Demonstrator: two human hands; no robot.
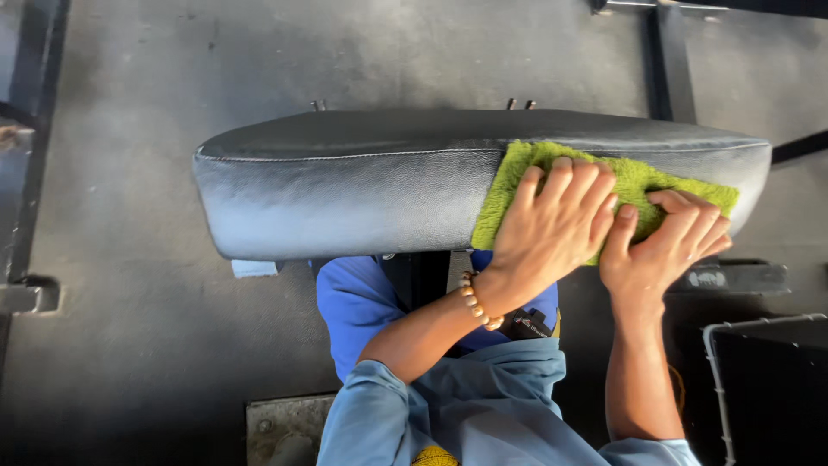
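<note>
A long black leather seat cushion [345, 185] lies across the middle of the view. A lime-green fuzzy cloth [642, 177] is spread over its right part. My left hand [552, 224], with a bead bracelet at the wrist, presses flat on the cloth with fingers spread. My right hand [664, 246] presses on the cloth's right part, its fingers bent over the fabric. The two hands touch side by side. Much of the cloth is hidden under them.
A grey concrete floor [129, 328] lies below the seat. Dark metal frame bars run at the left edge [26, 173] and the upper right [668, 60]. A black box with a pale rim [768, 388] stands at the lower right. My blue-clothed lap fills the bottom centre.
</note>
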